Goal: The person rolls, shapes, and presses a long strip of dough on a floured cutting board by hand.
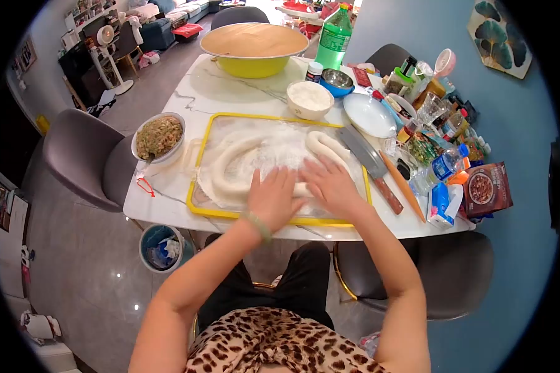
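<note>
A long, pale dough rope (221, 171) curves over a floured board with a yellow rim (267, 118). My left hand (275, 194) lies flat on the rope's near stretch, fingers extended. Close beside it, my right hand (331, 186) is also spread palm down over the dough, thumb pointing toward the left hand. A piece of dough (325, 144) bends round beyond my right hand; whether it joins the rope is hidden under the hands. A cleaver (364, 152) with a wooden handle rests across the board's right edge, with a wooden rolling pin (404, 186) alongside.
A bowl of minced filling (160, 138) stands left of the board. Behind it are a bowl of flour (309, 99), a large yellow-green basin (252, 65) and a green bottle (335, 37). A white plate (370, 116) and crowded bottles fill the right side. A bin (162, 248) stands below.
</note>
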A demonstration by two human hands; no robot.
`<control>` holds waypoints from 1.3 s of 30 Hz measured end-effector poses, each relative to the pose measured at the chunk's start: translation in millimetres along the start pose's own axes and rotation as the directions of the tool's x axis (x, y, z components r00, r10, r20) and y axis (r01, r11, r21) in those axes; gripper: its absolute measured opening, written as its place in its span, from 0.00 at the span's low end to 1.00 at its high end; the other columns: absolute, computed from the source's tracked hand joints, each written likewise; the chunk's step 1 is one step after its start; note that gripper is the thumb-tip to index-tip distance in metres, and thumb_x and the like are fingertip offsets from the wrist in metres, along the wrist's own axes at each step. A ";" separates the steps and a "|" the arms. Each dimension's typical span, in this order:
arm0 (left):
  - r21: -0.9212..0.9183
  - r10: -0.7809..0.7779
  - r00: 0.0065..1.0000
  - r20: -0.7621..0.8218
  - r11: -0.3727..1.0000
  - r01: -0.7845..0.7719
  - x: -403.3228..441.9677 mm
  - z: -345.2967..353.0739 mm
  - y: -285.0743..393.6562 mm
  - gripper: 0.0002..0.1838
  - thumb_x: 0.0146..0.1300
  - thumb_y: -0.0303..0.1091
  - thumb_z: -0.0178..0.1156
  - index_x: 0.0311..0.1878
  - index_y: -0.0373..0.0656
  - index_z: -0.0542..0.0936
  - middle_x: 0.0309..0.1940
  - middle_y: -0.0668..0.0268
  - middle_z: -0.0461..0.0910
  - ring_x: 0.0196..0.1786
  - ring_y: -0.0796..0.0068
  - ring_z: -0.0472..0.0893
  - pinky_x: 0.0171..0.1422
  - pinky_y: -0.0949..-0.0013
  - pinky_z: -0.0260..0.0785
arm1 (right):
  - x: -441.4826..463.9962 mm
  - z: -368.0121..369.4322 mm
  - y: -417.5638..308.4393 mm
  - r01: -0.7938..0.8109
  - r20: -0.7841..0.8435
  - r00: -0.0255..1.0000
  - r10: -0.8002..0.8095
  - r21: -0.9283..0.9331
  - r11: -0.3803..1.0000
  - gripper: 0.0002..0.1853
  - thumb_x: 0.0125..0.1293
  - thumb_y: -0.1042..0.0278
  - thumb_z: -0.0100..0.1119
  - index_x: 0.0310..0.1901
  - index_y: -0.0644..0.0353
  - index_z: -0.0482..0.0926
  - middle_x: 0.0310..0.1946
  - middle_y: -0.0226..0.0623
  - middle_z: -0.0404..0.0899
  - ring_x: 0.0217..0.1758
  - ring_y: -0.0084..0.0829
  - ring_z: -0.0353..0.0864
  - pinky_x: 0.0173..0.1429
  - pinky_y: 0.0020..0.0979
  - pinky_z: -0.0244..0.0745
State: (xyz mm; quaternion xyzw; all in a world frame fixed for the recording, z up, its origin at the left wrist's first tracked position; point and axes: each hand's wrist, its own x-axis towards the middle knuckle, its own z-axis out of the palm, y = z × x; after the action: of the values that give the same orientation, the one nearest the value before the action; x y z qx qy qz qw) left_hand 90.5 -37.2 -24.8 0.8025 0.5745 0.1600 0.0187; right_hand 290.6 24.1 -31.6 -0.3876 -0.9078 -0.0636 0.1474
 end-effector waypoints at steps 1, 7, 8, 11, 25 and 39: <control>0.001 0.058 0.998 0.030 0.998 -0.058 -17.0 -5.8 3.6 0.38 0.65 0.54 0.58 0.72 0.43 0.63 0.71 0.56 0.65 0.74 0.58 0.63 0.74 0.36 0.47 | -12.1 -9.3 -1.3 0.097 0.088 0.990 -0.107 0.107 0.990 0.21 0.70 0.58 0.54 0.64 0.46 0.73 0.71 0.35 0.65 0.74 0.47 0.61 0.71 0.54 0.59; 0.035 0.102 0.994 -0.040 0.994 -0.101 -42.9 -1.0 -1.4 0.38 0.64 0.56 0.58 0.72 0.44 0.64 0.71 0.57 0.65 0.75 0.60 0.62 0.74 0.36 0.47 | -39.7 -17.2 -4.3 0.024 0.065 0.998 -0.027 0.047 0.999 0.22 0.70 0.58 0.54 0.65 0.44 0.73 0.72 0.32 0.65 0.74 0.46 0.62 0.71 0.55 0.57; 0.046 0.060 0.997 -0.040 0.997 -0.058 -27.1 0.0 -2.7 0.38 0.66 0.56 0.55 0.72 0.43 0.64 0.71 0.57 0.66 0.75 0.60 0.61 0.74 0.36 0.47 | -23.8 -14.4 2.1 -0.005 0.060 0.998 0.004 0.029 1.000 0.21 0.70 0.57 0.53 0.64 0.44 0.74 0.72 0.32 0.64 0.75 0.45 0.60 0.72 0.55 0.56; 0.111 -0.050 0.994 -0.102 0.992 0.061 15.6 0.0 -10.4 0.37 0.67 0.56 0.53 0.72 0.42 0.63 0.71 0.57 0.66 0.75 0.59 0.62 0.75 0.37 0.47 | 9.3 -1.0 24.9 -0.146 -0.122 0.984 0.130 -0.139 0.979 0.19 0.71 0.56 0.52 0.62 0.45 0.76 0.72 0.31 0.64 0.76 0.45 0.58 0.72 0.55 0.54; -0.001 0.170 0.976 -0.133 0.985 -0.172 -21.8 1.0 -25.8 0.24 0.58 0.36 0.65 0.59 0.48 0.76 0.53 0.63 0.77 0.59 0.61 0.74 0.70 0.40 0.57 | -40.9 -44.6 39.9 0.043 0.126 0.990 -0.056 0.104 0.994 0.14 0.58 0.59 0.67 0.45 0.50 0.81 0.65 0.32 0.73 0.74 0.40 0.62 0.74 0.56 0.53; -0.190 -0.010 0.987 -0.158 0.982 -0.021 -34.4 7.3 19.0 0.45 0.62 0.52 0.61 0.73 0.35 0.57 0.71 0.49 0.63 0.74 0.53 0.62 0.72 0.36 0.51 | 9.9 22.3 -56.0 -0.085 -0.042 0.995 0.088 0.069 0.994 0.27 0.68 0.61 0.48 0.67 0.60 0.68 0.71 0.45 0.63 0.75 0.47 0.60 0.73 0.50 0.58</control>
State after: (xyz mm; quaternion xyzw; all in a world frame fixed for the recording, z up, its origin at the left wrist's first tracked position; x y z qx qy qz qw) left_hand 100.0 -74.4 -35.7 0.7834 0.5539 0.2776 0.0493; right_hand 238.8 -2.7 -49.7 -0.4197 -0.8883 -0.0354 0.1831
